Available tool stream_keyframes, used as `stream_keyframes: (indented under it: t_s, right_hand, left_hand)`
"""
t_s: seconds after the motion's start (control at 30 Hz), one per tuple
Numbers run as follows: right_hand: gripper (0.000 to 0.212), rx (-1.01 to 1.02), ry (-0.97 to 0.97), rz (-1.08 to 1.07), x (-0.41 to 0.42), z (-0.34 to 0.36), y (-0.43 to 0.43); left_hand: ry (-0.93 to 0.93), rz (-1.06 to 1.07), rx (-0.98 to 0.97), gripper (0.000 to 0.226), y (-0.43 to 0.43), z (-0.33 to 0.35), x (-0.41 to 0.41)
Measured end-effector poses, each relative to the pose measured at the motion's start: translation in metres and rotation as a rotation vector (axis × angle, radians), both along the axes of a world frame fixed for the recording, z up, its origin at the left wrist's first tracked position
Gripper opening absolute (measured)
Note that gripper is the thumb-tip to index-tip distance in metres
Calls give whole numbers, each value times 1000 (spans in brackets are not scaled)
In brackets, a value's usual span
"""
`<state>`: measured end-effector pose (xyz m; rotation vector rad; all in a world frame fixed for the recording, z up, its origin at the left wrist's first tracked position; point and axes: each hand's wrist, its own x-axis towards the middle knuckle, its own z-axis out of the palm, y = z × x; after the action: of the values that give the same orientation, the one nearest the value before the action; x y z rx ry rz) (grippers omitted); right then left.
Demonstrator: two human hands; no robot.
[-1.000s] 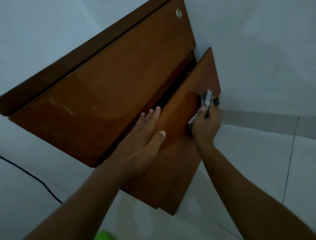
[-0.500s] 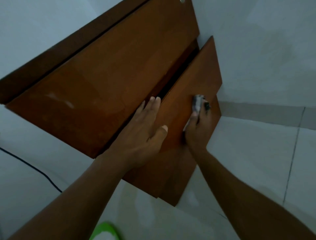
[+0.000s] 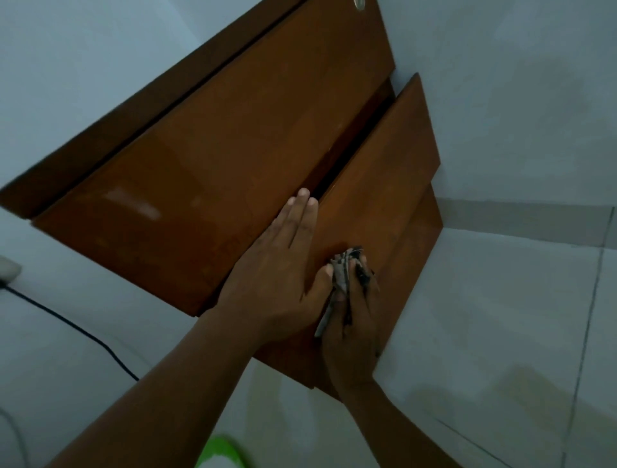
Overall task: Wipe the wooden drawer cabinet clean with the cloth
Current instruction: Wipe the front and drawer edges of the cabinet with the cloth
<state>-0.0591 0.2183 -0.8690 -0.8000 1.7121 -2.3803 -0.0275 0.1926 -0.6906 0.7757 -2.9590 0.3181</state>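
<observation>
The brown wooden drawer cabinet (image 3: 233,140) stands against a pale wall, seen from above. Its upper drawer front (image 3: 384,173) sits pulled out a little, leaving a dark gap behind it. My left hand (image 3: 277,267) lies flat with fingers together on the cabinet's top surface by that gap. My right hand (image 3: 354,320) presses a crumpled grey-and-black cloth (image 3: 342,277) against the drawer front, right beside my left thumb. Most of the cloth is hidden under the fingers.
A black cable (image 3: 76,330) runs across the white tiled floor on the left, from a pale object (image 3: 8,269) at the left edge. A green-and-white object (image 3: 220,454) shows at the bottom edge. A small round metal fitting (image 3: 360,3) sits at the cabinet's far corner.
My right hand has slid the cloth down the drawer front toward me, from near its far right end to beside my left thumb. My left hand has stayed flat on the cabinet.
</observation>
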Motion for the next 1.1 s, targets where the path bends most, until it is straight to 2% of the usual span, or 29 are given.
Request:
stream_keyframes:
  t_s: [0.17, 0.33, 0.57, 0.8, 0.87, 1.0, 1.1]
  right_hand:
    - [46, 30, -108, -50, -26, 0, -16]
    - [45, 13, -129, -72, -35, 1, -12]
    - [46, 56, 251, -64, 4, -2, -15]
    - [47, 98, 273, -148, -45, -9, -67]
    - [47, 128, 200, -170, -78, -10, -80]
    - [45, 187, -73, -146, -148, -4, -88]
    - [44, 165, -80, -144, -142, -5, -70]
  left_hand:
    - [-46, -14, -43, 81, -3, 1, 1]
    - [-238, -96, -307, 72, 2, 2, 0]
    - [-434, -95, -558, 67, -15, 28, 7]
    - [-548, -57, -681, 67, -17, 24, 12]
    - [-559, -59, -699, 67, -19, 24, 11]
    - [-556, -59, -710, 66, -21, 22, 11]
    - [-556, -67, -712, 65, -22, 22, 10]
